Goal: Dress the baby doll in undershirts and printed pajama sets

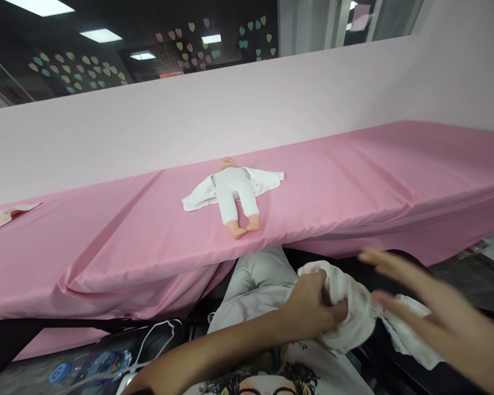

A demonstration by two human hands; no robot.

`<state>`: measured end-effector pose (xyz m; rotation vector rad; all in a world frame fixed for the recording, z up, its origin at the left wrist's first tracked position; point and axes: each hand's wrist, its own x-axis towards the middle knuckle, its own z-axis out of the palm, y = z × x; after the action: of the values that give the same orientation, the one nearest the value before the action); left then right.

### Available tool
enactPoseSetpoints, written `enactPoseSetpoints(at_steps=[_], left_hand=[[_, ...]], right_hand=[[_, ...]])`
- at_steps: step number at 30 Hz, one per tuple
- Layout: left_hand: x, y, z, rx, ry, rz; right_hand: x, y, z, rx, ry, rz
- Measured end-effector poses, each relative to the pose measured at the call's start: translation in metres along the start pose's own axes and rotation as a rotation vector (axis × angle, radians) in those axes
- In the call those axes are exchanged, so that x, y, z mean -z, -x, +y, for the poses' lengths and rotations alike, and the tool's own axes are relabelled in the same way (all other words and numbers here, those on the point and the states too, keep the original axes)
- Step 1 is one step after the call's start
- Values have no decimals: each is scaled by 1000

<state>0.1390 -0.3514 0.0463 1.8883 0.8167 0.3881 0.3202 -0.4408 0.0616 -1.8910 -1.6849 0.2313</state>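
Note:
Over my lap, my left hand (315, 307) is closed around a bunched white cloth garment (349, 312) with small printed marks. My right hand (432, 315), smeared by motion, has its fingers stretched out and apart at the garment's right side; whether it touches the cloth I cannot tell. A loose end of the garment hangs below that hand. Beyond my knees, a baby doll (234, 189) lies on its back on the pink cover, feet toward me. Under the doll, a white top (200, 195) is spread out to both sides.
The pink cover (341, 181) drapes over the table's front edge against a white wall (247, 115). A folded pale pink cloth (4, 216) lies at far left. Low on the left are plastic bottles (107, 365) and a white cable (146, 340).

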Motion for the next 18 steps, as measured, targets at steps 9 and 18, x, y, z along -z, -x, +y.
enactPoseSetpoints(at_steps=[9,18], left_hand=[[6,-9,-11,-13,-180,36],[48,46,-47,46,-268,-75]], right_hand=[[-84,-27,-8,-13,-210,-427],[-9,-58,82,-494,636,-219]])
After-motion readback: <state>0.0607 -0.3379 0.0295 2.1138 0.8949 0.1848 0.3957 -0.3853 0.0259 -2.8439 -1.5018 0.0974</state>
